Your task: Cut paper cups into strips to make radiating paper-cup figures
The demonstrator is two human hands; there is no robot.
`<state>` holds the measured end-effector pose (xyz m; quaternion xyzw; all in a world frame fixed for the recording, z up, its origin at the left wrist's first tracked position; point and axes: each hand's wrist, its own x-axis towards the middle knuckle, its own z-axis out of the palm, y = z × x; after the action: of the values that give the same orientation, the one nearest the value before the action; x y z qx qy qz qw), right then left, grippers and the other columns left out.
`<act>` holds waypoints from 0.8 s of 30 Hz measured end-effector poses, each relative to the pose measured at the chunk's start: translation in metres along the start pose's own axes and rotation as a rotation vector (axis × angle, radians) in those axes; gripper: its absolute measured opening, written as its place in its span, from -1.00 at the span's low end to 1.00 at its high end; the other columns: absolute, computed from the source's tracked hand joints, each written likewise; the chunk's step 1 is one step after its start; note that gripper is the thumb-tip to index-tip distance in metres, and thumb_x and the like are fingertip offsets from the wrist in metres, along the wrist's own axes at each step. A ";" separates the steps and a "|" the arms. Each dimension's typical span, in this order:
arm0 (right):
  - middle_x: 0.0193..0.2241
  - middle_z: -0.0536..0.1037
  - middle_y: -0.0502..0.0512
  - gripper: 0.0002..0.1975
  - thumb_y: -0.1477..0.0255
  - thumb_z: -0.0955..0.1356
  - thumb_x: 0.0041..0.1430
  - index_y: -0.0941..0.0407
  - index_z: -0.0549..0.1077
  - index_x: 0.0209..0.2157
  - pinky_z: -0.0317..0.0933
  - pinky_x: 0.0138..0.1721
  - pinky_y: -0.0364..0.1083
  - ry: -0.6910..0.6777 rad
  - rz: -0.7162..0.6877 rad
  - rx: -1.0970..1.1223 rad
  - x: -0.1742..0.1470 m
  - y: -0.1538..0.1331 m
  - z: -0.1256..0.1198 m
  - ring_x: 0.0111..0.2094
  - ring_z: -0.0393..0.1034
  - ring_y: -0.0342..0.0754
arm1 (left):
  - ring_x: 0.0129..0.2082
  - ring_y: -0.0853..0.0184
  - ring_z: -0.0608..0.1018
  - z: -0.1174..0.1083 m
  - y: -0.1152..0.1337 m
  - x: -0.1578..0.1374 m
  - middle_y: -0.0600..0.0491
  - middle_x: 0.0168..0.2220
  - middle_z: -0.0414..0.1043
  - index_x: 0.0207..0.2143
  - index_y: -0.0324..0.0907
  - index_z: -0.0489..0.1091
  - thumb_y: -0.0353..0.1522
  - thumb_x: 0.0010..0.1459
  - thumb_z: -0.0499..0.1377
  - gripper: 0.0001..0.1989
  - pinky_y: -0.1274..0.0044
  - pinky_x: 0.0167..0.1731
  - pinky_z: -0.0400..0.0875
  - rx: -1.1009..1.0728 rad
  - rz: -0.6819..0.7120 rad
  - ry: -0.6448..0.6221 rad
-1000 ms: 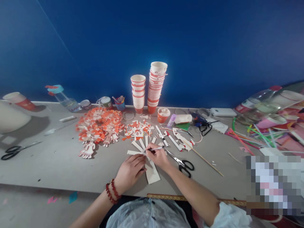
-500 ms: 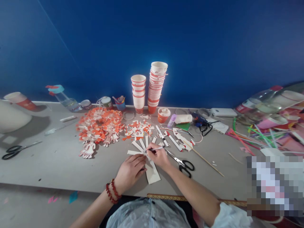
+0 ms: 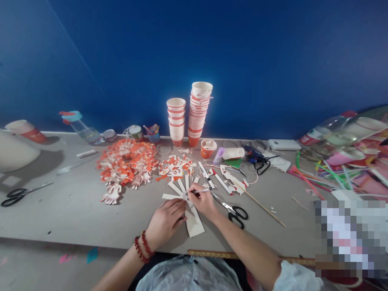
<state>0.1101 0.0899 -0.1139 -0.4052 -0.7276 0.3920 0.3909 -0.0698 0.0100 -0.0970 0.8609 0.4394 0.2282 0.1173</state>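
A white paper cup cut into spread strips (image 3: 195, 223) lies flat on the table in front of me, its strips fanning out from a round centre. My left hand (image 3: 166, 218) rests over its left side, fingers stretched out and laid flat on the paper. A small dark thing shows by the left thumb; I cannot make out what it is. My right hand (image 3: 202, 202) is closed in a writing grip on a pen (image 3: 204, 190), with the tip near the paper's centre. Black-handled scissors (image 3: 233, 211) lie just right of that hand.
Behind the hands are paper scraps (image 3: 177, 165), a pile of orange-and-white cutouts (image 3: 127, 161) and two cup stacks (image 3: 176, 125). Markers (image 3: 222, 182) and a wooden stick (image 3: 265, 208) lie to the right. More scissors (image 3: 18, 196) sit far left; bottles and coloured craft scraps (image 3: 348, 169) crowd the right.
The pen and right fingers have shifted very slightly at the paper's centre. The left hand stays on the paper; the whole view has tilted a little.
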 end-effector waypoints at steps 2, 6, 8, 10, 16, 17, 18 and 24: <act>-0.54 0.38 -0.06 -0.87 0.51 0.23 0.12 0.10 0.37 -0.46 0.15 -0.46 -0.21 -0.005 0.003 -0.002 0.000 0.001 0.000 -0.51 0.29 -0.15 | 0.09 0.16 0.42 0.000 0.000 0.000 -0.06 0.04 0.48 -0.04 -0.19 0.40 -0.32 0.29 0.06 -0.75 0.28 0.06 0.38 0.001 -0.001 -0.003; -0.56 0.38 -0.06 -0.87 0.50 0.24 0.12 0.10 0.37 -0.47 0.14 -0.49 -0.21 -0.020 0.012 -0.011 0.000 0.000 0.000 -0.53 0.27 -0.15 | 0.09 0.16 0.43 -0.001 0.000 0.001 -0.07 0.04 0.47 -0.03 -0.17 0.40 -0.33 0.29 0.06 -0.75 0.28 0.05 0.39 0.000 0.002 0.002; -0.56 0.39 -0.06 -0.87 0.50 0.24 0.12 0.09 0.38 -0.47 0.14 -0.49 -0.20 -0.022 0.016 -0.016 0.001 0.000 0.000 -0.53 0.27 -0.14 | 0.09 0.16 0.42 -0.001 0.000 0.001 -0.06 0.05 0.47 -0.03 -0.17 0.40 -0.33 0.28 0.07 -0.74 0.28 0.05 0.39 0.000 0.001 0.002; -0.56 0.40 -0.05 -0.87 0.50 0.25 0.12 0.09 0.39 -0.47 0.14 -0.49 -0.20 -0.020 0.022 -0.022 0.001 0.000 0.000 -0.53 0.27 -0.14 | 0.10 0.16 0.42 0.000 0.000 0.001 -0.05 0.05 0.47 -0.02 -0.17 0.40 -0.33 0.28 0.08 -0.74 0.28 0.06 0.39 -0.001 -0.001 0.003; -0.56 0.40 -0.05 -0.87 0.50 0.25 0.11 0.09 0.39 -0.46 0.14 -0.49 -0.20 -0.024 0.028 -0.020 0.001 0.000 0.000 -0.53 0.27 -0.14 | 0.10 0.17 0.41 -0.001 0.000 0.000 -0.05 0.06 0.46 -0.03 -0.18 0.40 -0.34 0.27 0.09 -0.75 0.31 0.07 0.37 0.000 -0.011 -0.008; -0.56 0.40 -0.05 -0.87 0.50 0.25 0.11 0.09 0.39 -0.47 0.14 -0.49 -0.20 -0.023 0.028 -0.019 0.001 0.000 0.000 -0.53 0.27 -0.14 | 0.10 0.17 0.41 -0.001 0.001 0.000 -0.05 0.06 0.46 -0.03 -0.17 0.40 -0.34 0.27 0.09 -0.75 0.30 0.07 0.37 0.001 -0.012 -0.011; -0.57 0.40 -0.05 -0.87 0.50 0.25 0.10 0.09 0.39 -0.47 0.14 -0.49 -0.20 -0.022 0.028 -0.016 0.001 -0.001 0.000 -0.53 0.27 -0.13 | 0.10 0.17 0.42 -0.001 0.001 0.001 -0.05 0.06 0.46 -0.02 -0.17 0.39 -0.34 0.27 0.09 -0.75 0.30 0.07 0.37 0.002 -0.010 -0.011; -0.58 0.37 -0.07 -0.88 0.49 0.25 0.09 0.09 0.37 -0.49 0.11 -0.51 -0.21 -0.012 0.028 -0.011 0.001 0.000 0.001 -0.55 0.25 -0.14 | 0.09 0.16 0.42 -0.001 0.000 0.001 -0.05 0.05 0.47 -0.02 -0.16 0.39 -0.34 0.27 0.08 -0.74 0.29 0.05 0.38 0.006 0.002 0.000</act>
<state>0.1090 0.0905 -0.1139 -0.4150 -0.7264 0.3957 0.3788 -0.0696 0.0107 -0.0963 0.8616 0.4394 0.2270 0.1146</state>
